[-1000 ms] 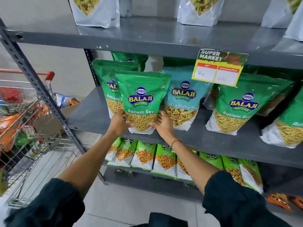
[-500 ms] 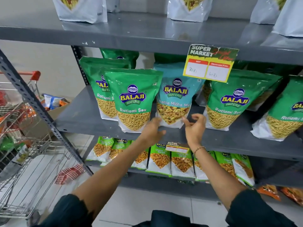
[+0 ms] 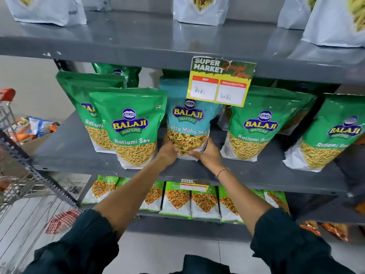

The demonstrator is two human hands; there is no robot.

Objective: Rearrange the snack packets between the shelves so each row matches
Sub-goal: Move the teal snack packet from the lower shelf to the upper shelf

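Note:
A teal Khatta Mitha Mix packet stands on the middle shelf among green Ratlami Sev packets. My left hand grips its lower left corner and my right hand grips its lower right corner. One green Ratlami Sev packet stands just left of it, overlapping another behind. Two more green packets, one close and one farther, stand to the right.
A price tag hangs from the upper shelf edge over the teal packet's top. White packets line the top shelf. Small green packets fill the lower shelf. A shopping cart stands at the left.
Both hands left the front green Ratlami Sev packet, moved right, and closed on the bottom of the teal packet. The view has shifted closer to the shelf.

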